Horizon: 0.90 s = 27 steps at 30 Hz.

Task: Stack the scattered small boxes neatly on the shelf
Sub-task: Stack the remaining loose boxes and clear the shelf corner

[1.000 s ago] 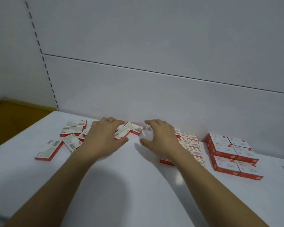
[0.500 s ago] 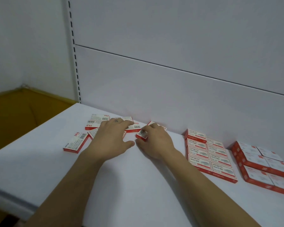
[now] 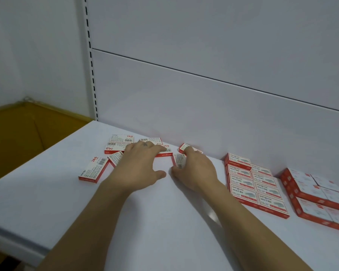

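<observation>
Boxes [image 3: 120,147] near shelf [image 3: 164,222] back edge: likely light, stiff; pinch long sides. Right hand [image 3: 194,171] clamps box [image 3: 178,160]; left hand [image 3: 139,167] spread flat.

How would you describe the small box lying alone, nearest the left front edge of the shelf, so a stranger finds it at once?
Start at the white shelf and find the loose red and white boxes near its back left corner. The lone box lies in front of that cluster, left of the left hand. Unlike its neighbours, it touches no other box and shows "24/6" at its far end.

Yellow-brown floor [image 3: 18,133], slotted upright [image 3: 90,61]
</observation>
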Tool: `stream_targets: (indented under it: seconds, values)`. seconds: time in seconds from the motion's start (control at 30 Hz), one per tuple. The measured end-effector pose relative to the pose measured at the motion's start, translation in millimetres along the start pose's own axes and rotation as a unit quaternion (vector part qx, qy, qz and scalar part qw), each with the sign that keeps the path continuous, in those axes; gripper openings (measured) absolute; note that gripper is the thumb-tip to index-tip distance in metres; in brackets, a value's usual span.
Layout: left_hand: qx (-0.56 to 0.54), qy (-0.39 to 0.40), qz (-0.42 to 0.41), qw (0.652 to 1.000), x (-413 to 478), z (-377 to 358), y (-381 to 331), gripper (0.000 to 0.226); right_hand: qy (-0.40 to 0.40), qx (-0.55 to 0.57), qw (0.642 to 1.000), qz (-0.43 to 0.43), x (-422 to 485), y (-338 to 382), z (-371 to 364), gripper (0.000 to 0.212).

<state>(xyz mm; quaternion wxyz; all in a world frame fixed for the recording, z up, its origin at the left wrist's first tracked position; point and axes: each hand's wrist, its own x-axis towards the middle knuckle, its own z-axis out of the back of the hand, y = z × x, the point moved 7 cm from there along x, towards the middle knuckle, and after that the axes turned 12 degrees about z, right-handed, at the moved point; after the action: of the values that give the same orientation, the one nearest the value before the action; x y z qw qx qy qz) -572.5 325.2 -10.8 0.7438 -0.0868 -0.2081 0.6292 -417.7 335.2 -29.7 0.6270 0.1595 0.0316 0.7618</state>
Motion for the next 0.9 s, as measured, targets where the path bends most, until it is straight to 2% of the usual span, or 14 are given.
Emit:
stream_targets:
  seconds: [0.2,0.33,0.53,0.67,0.77,0.9]
  values:
    - [0.004,0.004,-0.041,0.999,-3.6,-9.4,-13.6,0.065,0.032,0.007,0.999,0.015,-7.4,-9.8,14.1,0.068]
    - [-0.01,-0.003,-0.053,0.999,-7.0,-9.0,-24.8,0.067,0.022,0.018,0.998,0.051,-20.7,-15.4,32.6,0.069]
    - [-0.012,-0.048,-0.105,0.993,-9.7,3.3,-54.0,0.066,-0.051,-0.021,0.994,0.1,-47.4,-33.7,78.9,0.065]
    - [-0.02,-0.07,-0.152,0.986,-5.6,9.0,-92.8,0.069,-0.102,-0.003,0.991,0.089,-69.4,-53.3,104.8,0.078]
    - [-0.025,-0.058,-0.18,0.982,-1.2,0.9,-121.2,0.074,-0.112,0.017,0.992,0.059,-84.2,-68.8,109.6,0.087]
    - [-0.029,-0.011,-0.183,0.983,2.8,-19.6,-142.8,0.077,-0.128,0.055,0.989,0.045,-101.4,-86.8,103.9,0.085]
